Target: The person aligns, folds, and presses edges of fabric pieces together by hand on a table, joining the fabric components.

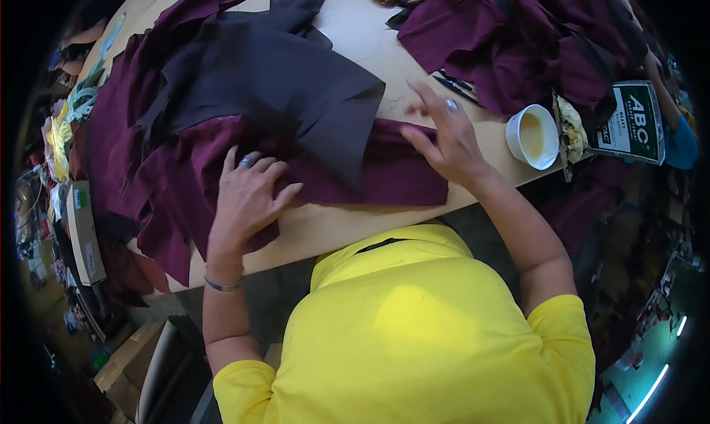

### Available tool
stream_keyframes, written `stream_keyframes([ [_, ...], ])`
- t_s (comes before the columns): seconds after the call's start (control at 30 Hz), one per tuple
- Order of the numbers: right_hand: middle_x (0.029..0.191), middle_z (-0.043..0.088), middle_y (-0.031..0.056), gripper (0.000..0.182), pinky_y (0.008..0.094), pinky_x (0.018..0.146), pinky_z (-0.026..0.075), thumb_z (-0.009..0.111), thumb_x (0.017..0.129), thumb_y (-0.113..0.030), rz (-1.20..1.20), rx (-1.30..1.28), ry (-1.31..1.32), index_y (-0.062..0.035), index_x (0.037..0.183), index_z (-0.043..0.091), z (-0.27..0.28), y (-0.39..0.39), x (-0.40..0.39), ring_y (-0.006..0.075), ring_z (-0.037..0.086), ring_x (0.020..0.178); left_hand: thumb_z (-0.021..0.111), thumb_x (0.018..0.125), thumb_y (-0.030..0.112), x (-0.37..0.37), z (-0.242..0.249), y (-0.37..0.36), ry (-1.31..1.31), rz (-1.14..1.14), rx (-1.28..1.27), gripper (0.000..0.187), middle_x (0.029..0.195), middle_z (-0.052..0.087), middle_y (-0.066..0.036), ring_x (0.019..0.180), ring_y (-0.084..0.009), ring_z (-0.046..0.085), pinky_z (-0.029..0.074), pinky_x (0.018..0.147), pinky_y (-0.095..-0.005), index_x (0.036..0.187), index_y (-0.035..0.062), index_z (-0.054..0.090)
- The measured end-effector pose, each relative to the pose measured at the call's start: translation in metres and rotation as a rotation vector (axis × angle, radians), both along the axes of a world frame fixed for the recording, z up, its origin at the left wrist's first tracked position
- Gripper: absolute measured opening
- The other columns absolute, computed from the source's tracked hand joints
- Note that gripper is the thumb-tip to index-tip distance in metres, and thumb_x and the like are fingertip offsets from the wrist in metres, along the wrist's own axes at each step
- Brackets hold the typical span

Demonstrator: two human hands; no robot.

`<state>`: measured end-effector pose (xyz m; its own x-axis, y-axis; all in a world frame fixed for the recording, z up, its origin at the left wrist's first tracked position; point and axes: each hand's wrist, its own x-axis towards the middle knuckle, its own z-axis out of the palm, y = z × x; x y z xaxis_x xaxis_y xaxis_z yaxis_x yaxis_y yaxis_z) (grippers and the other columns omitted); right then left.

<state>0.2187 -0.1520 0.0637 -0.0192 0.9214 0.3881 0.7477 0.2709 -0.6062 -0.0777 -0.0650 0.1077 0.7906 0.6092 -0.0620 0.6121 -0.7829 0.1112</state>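
Maroon fabric (333,181) lies along the table's near edge, with a dark grey cloth (274,76) draped over part of it. My left hand (251,191) rests on the maroon fabric with its fingers apart and slightly bent. Raised at the right end of the fabric, my right hand (447,139) has its thumb and fingers spread, and some fingertips are blurred by motion. Nothing shows between its fingers. Both hands wear a ring.
More maroon cloth (503,46) is heaped at the back right, beside black scissors (457,87). A white bowl (532,137) with yellowish contents stands near the right edge, close to a green and white ABC packet (629,124). Another person's arm (662,91) shows at far right.
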Motion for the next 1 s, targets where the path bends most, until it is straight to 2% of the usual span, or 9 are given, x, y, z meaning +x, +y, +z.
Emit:
stream_keyframes([
  [0.07,0.088,0.063,0.0132,0.068,0.0401,0.078,0.043,0.061,0.082,-0.035,-0.046,-0.136,-0.028,-0.0121,0.138,0.030,-0.011,0.030,-0.008,0.0313,0.059,0.079,0.065,0.076,0.023,0.016,-0.005,-0.010,-0.042,-0.020,0.047,0.022,0.095,0.061,-0.008,0.096,-0.0244,0.056,0.036,0.095,-0.0414,0.090,0.0066,0.061],
  [0.17,0.091,0.062,0.0206,0.077,0.0440,0.081,0.043,0.062,0.081,-0.036,-0.003,-0.538,-0.074,-0.0126,0.140,0.021,0.000,0.060,-0.032,0.0380,0.059,0.089,0.066,0.075,0.024,0.039,-0.033,-0.029,-0.149,-0.095,0.060,0.027,0.096,0.057,-0.010,0.097,-0.0250,0.054,0.039,0.091,-0.0393,0.092,0.0055,0.059],
  [0.27,0.103,0.057,0.0258,0.078,0.0404,0.085,0.043,0.063,0.081,-0.032,0.031,-0.598,0.084,-0.0134,0.142,0.019,0.002,0.078,-0.051,0.0382,0.056,0.095,0.067,0.073,0.028,0.050,-0.050,-0.043,-0.210,0.019,-0.008,0.039,0.108,0.053,-0.010,0.103,-0.0268,0.051,0.040,0.087,-0.0381,0.102,0.0055,0.057],
  [0.5,0.123,0.048,0.0170,0.082,0.0291,0.093,0.038,0.064,0.075,-0.001,0.139,-0.594,0.660,-0.0046,0.142,0.016,-0.041,0.120,-0.060,0.0223,0.049,0.109,0.065,0.073,0.023,0.041,-0.074,-0.043,-0.368,0.002,0.103,0.029,0.106,0.054,-0.006,0.102,-0.0237,0.052,0.040,0.084,-0.0386,0.099,0.0104,0.060],
  [0.57,0.126,0.045,0.0136,0.083,0.0274,0.093,0.037,0.062,0.073,0.005,0.140,-0.589,0.769,-0.0021,0.142,0.016,-0.042,0.126,-0.063,0.0175,0.045,0.110,0.059,0.071,0.011,0.039,-0.084,-0.040,-0.427,-0.001,0.111,0.023,0.105,0.055,-0.006,0.100,-0.0220,0.053,0.039,0.085,-0.0401,0.094,0.0109,0.060],
  [0.73,0.131,0.044,0.0150,0.080,0.0278,0.097,0.035,0.058,0.071,0.007,0.094,-0.554,0.463,-0.0076,0.141,0.023,-0.029,0.132,-0.058,0.0224,0.044,0.119,0.057,0.071,0.008,0.036,-0.082,-0.032,-0.463,-0.055,0.073,0.017,0.106,0.057,-0.003,0.101,-0.0207,0.054,0.040,0.087,-0.0420,0.088,0.0093,0.058],
  [0.87,0.131,0.045,0.0145,0.072,0.0284,0.096,0.037,0.055,0.072,0.008,0.123,-0.416,0.565,-0.0068,0.138,0.031,-0.061,0.138,-0.047,0.0199,0.044,0.119,0.056,0.071,0.006,0.026,-0.083,-0.018,-0.475,-0.081,-0.013,0.016,0.103,0.058,-0.004,0.100,-0.0219,0.056,0.042,0.086,-0.0417,0.087,0.0084,0.056],
  [0.9,0.130,0.046,0.0134,0.071,0.0280,0.095,0.037,0.054,0.073,0.009,0.067,-0.528,0.550,-0.0073,0.138,0.032,-0.044,0.134,-0.047,0.0188,0.045,0.118,0.057,0.071,0.005,0.026,-0.077,-0.011,-0.477,-0.088,-0.036,0.016,0.102,0.058,-0.005,0.099,-0.0225,0.056,0.043,0.084,-0.0407,0.087,0.0080,0.055],
  [1.0,0.127,0.049,0.0140,0.070,0.0284,0.090,0.041,0.055,0.073,0.007,0.046,-0.492,0.500,-0.0091,0.138,0.032,-0.046,0.131,-0.047,0.0207,0.051,0.110,0.059,0.070,0.007,0.023,-0.067,-0.003,-0.490,-0.065,-0.158,0.019,0.094,0.058,-0.006,0.091,-0.0227,0.057,0.044,0.079,-0.0383,0.088,0.0083,0.056],
])
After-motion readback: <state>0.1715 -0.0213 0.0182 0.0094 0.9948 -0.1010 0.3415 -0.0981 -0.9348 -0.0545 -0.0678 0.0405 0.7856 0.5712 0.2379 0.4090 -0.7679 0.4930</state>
